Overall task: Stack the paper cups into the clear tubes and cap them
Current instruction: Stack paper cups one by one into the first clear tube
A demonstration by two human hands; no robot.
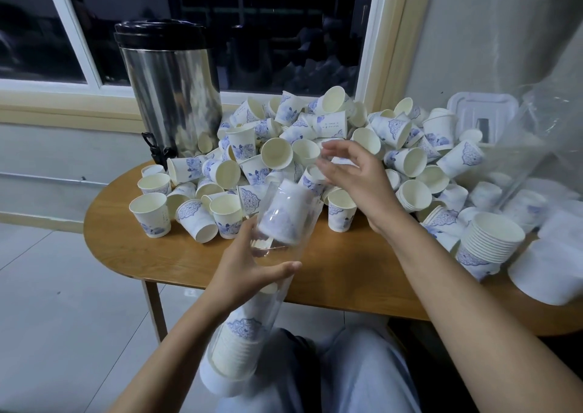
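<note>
While in the curled left hand (249, 266), clear tube (285, 223) aslant — right hand (356, 176) spread above loose cups (328, 122).

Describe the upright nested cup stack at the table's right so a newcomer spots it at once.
Start at the wooden table and follow its near edge rightward, almost to the frame's side. The stack stands there, mouth up, in front of the big pile of loose cups. Unlike those single cups, it shows many rims layered in tight rings.
</note>
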